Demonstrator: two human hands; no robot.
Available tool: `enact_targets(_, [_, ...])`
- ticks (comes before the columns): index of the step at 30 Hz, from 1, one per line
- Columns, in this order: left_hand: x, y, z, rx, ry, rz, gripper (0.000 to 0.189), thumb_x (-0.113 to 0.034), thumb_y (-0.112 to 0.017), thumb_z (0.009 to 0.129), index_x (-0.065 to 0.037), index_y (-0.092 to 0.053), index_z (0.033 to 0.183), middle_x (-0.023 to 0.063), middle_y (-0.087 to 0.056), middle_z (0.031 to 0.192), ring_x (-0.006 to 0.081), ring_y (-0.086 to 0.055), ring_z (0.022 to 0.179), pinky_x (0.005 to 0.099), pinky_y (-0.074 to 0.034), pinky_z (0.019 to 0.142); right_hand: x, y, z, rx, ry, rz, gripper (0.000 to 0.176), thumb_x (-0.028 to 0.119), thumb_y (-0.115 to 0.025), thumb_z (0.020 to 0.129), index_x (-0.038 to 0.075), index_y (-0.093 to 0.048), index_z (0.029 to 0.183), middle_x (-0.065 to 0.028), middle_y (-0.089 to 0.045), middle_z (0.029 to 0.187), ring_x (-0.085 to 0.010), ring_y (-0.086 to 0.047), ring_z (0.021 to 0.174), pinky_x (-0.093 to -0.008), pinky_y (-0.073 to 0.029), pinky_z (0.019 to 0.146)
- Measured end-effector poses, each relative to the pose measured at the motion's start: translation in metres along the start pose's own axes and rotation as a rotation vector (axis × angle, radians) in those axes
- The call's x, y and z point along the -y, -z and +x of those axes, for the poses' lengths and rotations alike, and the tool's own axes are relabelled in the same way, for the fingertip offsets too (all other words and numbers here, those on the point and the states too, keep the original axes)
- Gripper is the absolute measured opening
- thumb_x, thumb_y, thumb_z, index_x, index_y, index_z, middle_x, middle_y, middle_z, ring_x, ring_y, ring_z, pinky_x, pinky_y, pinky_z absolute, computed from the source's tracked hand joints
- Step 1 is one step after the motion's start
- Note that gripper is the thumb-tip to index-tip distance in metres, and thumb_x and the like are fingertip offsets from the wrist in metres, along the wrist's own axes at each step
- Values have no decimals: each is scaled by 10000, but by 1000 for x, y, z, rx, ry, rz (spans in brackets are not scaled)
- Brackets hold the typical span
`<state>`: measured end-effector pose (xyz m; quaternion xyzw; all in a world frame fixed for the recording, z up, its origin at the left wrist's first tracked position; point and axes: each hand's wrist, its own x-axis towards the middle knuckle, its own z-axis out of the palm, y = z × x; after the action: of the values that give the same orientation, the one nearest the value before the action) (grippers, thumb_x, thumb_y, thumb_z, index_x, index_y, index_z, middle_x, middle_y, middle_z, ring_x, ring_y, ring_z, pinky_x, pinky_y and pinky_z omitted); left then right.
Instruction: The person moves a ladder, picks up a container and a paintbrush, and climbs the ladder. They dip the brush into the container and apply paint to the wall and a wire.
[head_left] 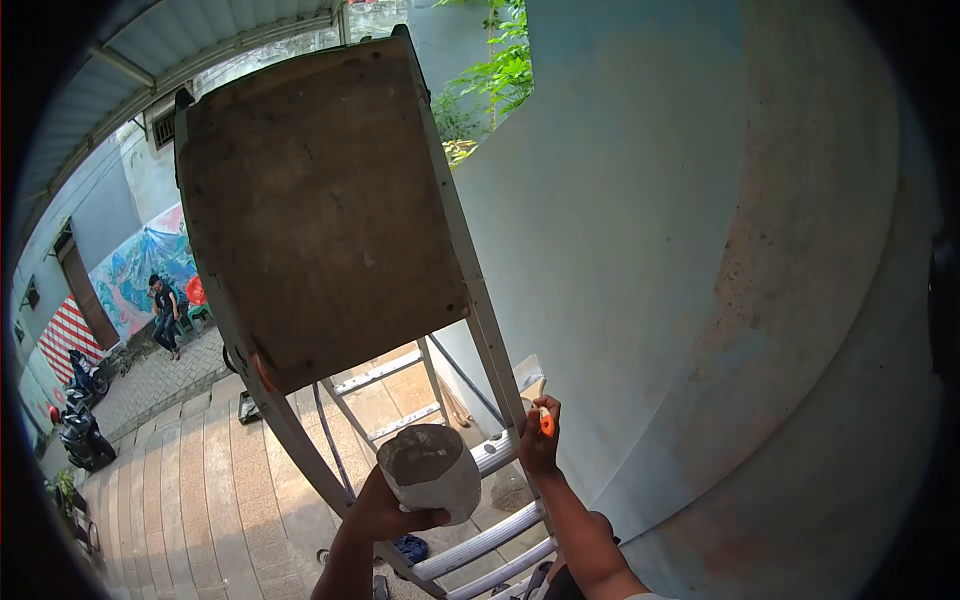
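My left hand (378,512) is wrapped round a rough, grey-white tub (440,492) from below and the side, thumb across its front. Grey paste or residue coats the inside of the tub. In my right hand (541,450) is a putty knife (547,421) with an orange-ended handle, its pale flat blade pointing up beside the wall. That hand is at the right rail of an aluminium stepladder (490,345), which stands right in front of me. The tub overlaps a ladder rung in this view.
A dark wooden board (320,200) covers the ladder's top. The pale, patchy wall (610,260) rises close on the right. Far below lie paving (215,480), parked motorbikes (85,435) and a seated person (165,312) before a mural (140,265).
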<state>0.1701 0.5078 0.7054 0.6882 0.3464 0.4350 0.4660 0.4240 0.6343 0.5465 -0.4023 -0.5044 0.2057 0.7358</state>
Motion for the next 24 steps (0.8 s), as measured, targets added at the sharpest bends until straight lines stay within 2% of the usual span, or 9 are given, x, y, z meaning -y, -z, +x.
enact_targets(4, [-6,2,-2,-19,21,-10,964,-148,-1021,578,-36,-558,1415,98,-681,1297,238,-647,1212,426,-544,1017,11,7,2,113,-121,47,346,397,-441,1133,63,-449,1224,20,-497,805,-65,-481,716,-252,-420,661])
enact_targets(9, [-24,-4,8,10,87,-108,903,-202,-1012,617,-28,-586,1393,116,-693,1295,240,-644,1228,410,-506,1062,30,0,21,174,-160,115,333,417,-420,1140,89,-459,1187,61,-396,808,-34,-346,692,-223,-318,638])
enact_targets(14, [-25,-11,30,-6,105,-136,928,-206,-1016,612,-24,-579,1410,118,-676,1332,237,-631,1248,409,-494,1073,36,-9,12,105,-181,80,343,427,-403,1141,93,-481,1129,75,-382,765,-38,-325,662,-241,-280,603])
enact_targets(17, [-15,-21,46,38,66,-167,955,-175,-1029,583,-24,-576,1410,100,-678,1323,229,-633,1236,413,-506,1055,40,-9,4,113,-319,169,371,462,-425,1127,94,-473,1117,72,-377,763,-35,-310,634,-249,-248,574])
enact_targets(18, [-20,-24,57,90,24,-156,991,-127,-1041,552,-23,-568,1416,87,-678,1319,223,-636,1224,418,-524,1035,33,-4,1,94,-268,81,355,409,-438,1123,56,-470,1132,7,-531,736,-83,-508,657,-272,-424,621])
enact_targets(19, [-29,-27,69,80,119,-188,990,-149,-1045,546,-25,-574,1408,92,-678,1310,231,-635,1223,414,-509,1049,27,-5,-2,72,-323,137,349,400,-460,1102,52,-484,1116,-6,-545,753,-95,-522,671,-282,-434,629])
enact_targets(22, [-53,-24,115,305,-87,-24,938,-229,-987,675,-49,-502,1459,91,-562,1386,226,-552,1312,396,-439,1108,7,-2,-7,49,-360,15,373,414,-514,1030,44,-528,1067,-34,-580,795,-127,-561,707,-306,-464,658])
enact_targets(23, [-59,-23,126,285,-96,-27,938,-229,-987,675,-49,-502,1459,91,-562,1386,226,-552,1312,396,-439,1108,13,0,-2,97,-386,28,429,463,-529,1006,36,-541,1043,-41,-574,818,-154,-584,737,-323,-482,680])
enact_targets(24, [-63,-27,139,279,-101,-32,938,-227,-986,677,-49,-500,1459,91,-560,1385,225,-552,1310,396,-439,1107,-44,5,-33,90,-401,80,456,489,-531,997,36,-537,1051,-64,-571,898,-171,-598,824,-342,-494,748])
